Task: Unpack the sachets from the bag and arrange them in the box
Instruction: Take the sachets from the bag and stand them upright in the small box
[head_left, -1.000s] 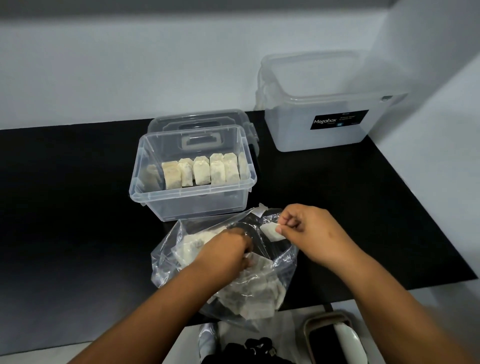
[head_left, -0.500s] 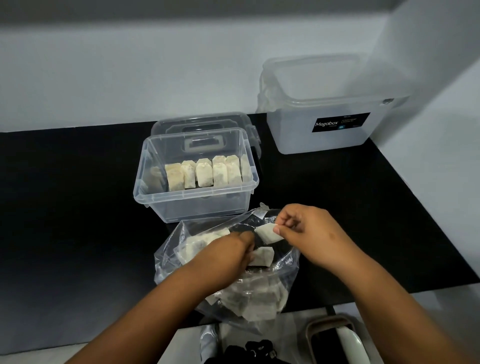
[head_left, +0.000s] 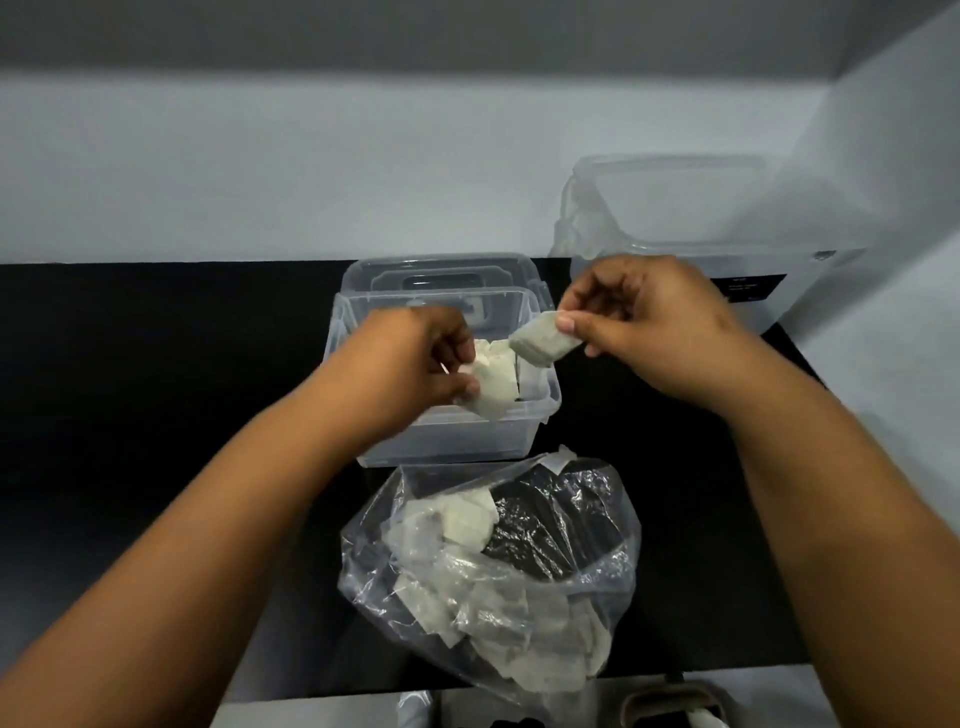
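**Both hands over the box, a sachet in each**

A black tabletop (head_left: 156, 415) runs across the scene below a pale wall (head_left: 311, 156). At far right stands a large clear lidded container (head_left: 675, 218) with a dark label, partly hidden by the right hand.

At the near centre lies the clear plastic bag (head_left: 597, 545), its mouth open toward the far side. Pale sachets (head_left: 498, 634) are heaped inside it, mostly along its left and near parts.

Just beyond the bag sits the small clear box (head_left: 452, 431), open, with its lid (head_left: 441, 267) lying behind it at the far side. A few sachets stand inside the box, mostly hidden by the hands.

The left hand (head_left: 415, 358) is over the middle of the box, its fingers curled round a pale sachet (head_left: 491, 387) that hangs at the box's near rim. The right hand (head_left: 649, 322) is above the box's right far corner, thumb and fingers pinching a second sachet (head_left: 537, 343) by one end; it lies tilted, pointing left over the box.

At the near edge some dark and light objects show, too cut off to identify.
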